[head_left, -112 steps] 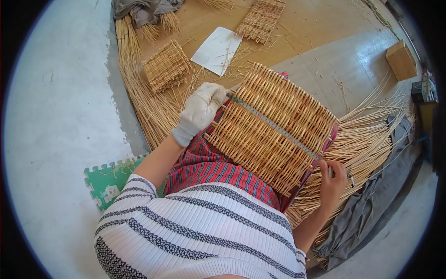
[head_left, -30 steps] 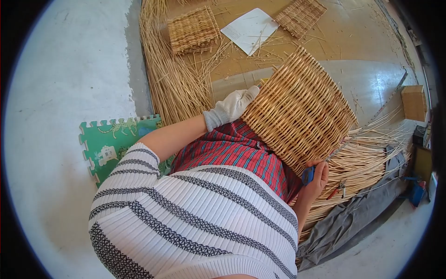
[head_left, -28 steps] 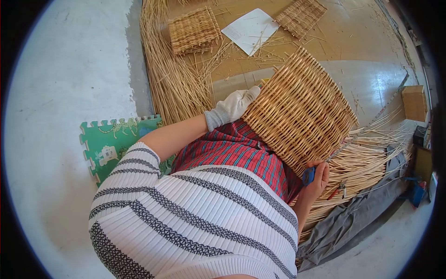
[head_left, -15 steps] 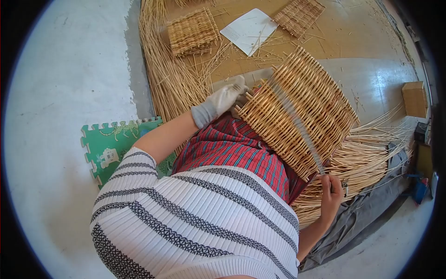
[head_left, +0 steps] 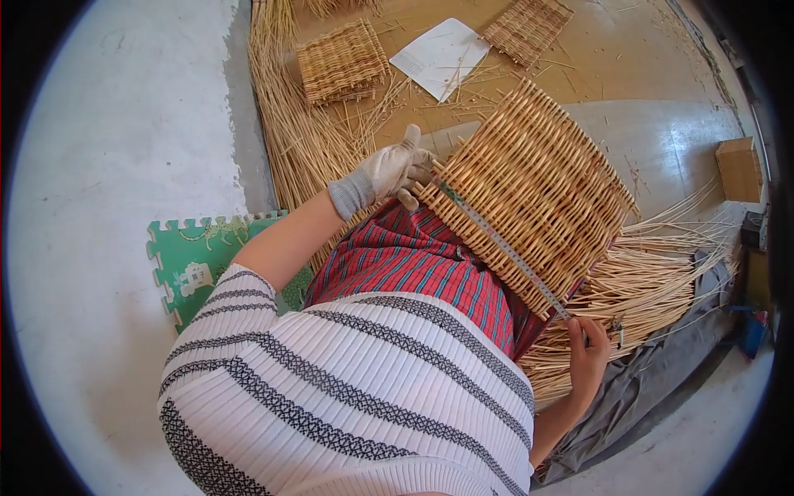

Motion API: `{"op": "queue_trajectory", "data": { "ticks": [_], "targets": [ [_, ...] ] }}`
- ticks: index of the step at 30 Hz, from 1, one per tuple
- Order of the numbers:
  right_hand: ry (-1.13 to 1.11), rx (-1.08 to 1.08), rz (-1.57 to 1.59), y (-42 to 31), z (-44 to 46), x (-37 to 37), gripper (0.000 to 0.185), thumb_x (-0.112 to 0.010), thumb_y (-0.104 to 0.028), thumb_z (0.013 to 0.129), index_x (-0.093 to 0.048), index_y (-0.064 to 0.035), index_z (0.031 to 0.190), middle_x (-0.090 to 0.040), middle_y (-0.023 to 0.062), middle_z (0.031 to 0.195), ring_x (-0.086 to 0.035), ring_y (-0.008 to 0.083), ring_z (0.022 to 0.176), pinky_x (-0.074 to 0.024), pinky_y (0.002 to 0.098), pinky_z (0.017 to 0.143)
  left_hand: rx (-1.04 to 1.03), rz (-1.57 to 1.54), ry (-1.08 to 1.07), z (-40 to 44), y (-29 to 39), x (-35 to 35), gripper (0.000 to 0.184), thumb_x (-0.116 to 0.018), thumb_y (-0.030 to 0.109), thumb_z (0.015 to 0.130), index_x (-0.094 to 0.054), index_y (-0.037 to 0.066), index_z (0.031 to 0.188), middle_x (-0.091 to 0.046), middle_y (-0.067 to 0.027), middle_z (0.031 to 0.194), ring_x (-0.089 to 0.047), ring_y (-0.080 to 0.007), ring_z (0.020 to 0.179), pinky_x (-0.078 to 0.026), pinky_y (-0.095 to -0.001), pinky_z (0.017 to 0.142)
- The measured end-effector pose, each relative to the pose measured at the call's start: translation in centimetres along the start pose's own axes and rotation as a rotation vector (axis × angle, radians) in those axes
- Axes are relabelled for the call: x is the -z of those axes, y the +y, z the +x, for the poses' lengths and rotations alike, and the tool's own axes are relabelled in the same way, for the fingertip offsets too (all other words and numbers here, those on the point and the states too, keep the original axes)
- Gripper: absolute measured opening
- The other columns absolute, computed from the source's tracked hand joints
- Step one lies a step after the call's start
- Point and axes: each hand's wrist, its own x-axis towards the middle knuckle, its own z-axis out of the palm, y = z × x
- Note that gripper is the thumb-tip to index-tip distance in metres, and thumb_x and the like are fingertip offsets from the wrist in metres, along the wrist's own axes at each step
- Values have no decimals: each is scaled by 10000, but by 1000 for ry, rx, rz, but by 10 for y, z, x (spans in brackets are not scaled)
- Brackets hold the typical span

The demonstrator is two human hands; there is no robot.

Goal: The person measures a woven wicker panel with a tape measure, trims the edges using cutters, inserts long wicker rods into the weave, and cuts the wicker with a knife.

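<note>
A woven wicker panel [head_left: 529,190] lies tilted across my lap, over a red plaid cloth [head_left: 413,256]. Along its near edge stretches a tape measure [head_left: 504,245], laid flat on the weave. My right hand [head_left: 589,351], bare, pinches the tape's end just off the panel's lower right corner. At the opposite corner is my left hand [head_left: 393,169], in a pale work glove. Its thumb points up and its fingers are spread against the panel's edge; the fingertips are partly hidden there.
Long loose wicker rods [head_left: 289,140] lie to the left, more rods [head_left: 637,289] at right. Beyond are stacked woven panels [head_left: 343,62], a white sheet [head_left: 438,58] and another panel [head_left: 529,31]. A box [head_left: 738,169] stands far right; a green foam mat [head_left: 194,256] is left.
The tape has shifted from across the panel's middle to its near edge. My left hand has opened its fingers and raised its thumb. My right hand still holds the tape, slightly lower.
</note>
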Motion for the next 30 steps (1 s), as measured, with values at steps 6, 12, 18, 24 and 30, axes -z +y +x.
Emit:
{"op": "queue_trajectory", "data": {
  "ticks": [6, 12, 18, 24, 30],
  "targets": [
    [27, 2, -156, -11, 5, -12, 239, -747, -207, 923, -712, 28, 953, -667, 154, 865, -634, 317, 796, -475, 390, 727, 16, 53, 28, -1, 0, 1, 1177, -235, 930, 848, -503, -61, 1423, -685, -170, 1109, -672, -193, 888, -616, -315, 605],
    [46, -2, -149, 1, 5, -18, 256, -743, -285, 908, -760, -32, 946, -680, 159, 872, -658, 352, 850, -499, 418, 743, 46, 115, 102, -4, 4, -4, 766, -528, 660, 989, -566, -2, 1373, -676, -117, 1159, -652, -140, 768, -586, -302, 588],
    [65, -69, -124, 11, 0, -24, 276, -748, -305, 910, -757, -36, 972, -678, 154, 880, -666, 341, 850, -504, 420, 754, -48, 142, 5, -1, 2, -3, 352, -729, 185, 963, -633, 44, 1271, -706, -45, 1051, -680, -118, 785, -593, -258, 596],
    [72, -71, -113, 9, -2, -30, 249, -726, -333, 918, -761, -88, 946, -643, 100, 823, -664, 313, 845, -523, 437, 735, -31, 67, 8, 5, -3, 12, 343, -768, 91, 920, -649, 57, 1240, -730, -31, 1029, -706, -122, 787, -621, -267, 564],
    [145, -7, -82, 14, -4, -35, 234, -737, -316, 909, -759, -85, 939, -644, 100, 824, -659, 320, 828, -520, 445, 728, -39, 80, 10, 5, 0, 7, 343, -769, 104, 923, -648, 53, 1240, -723, -31, 1063, -700, -117, 783, -619, -262, 568]
  ]
}}
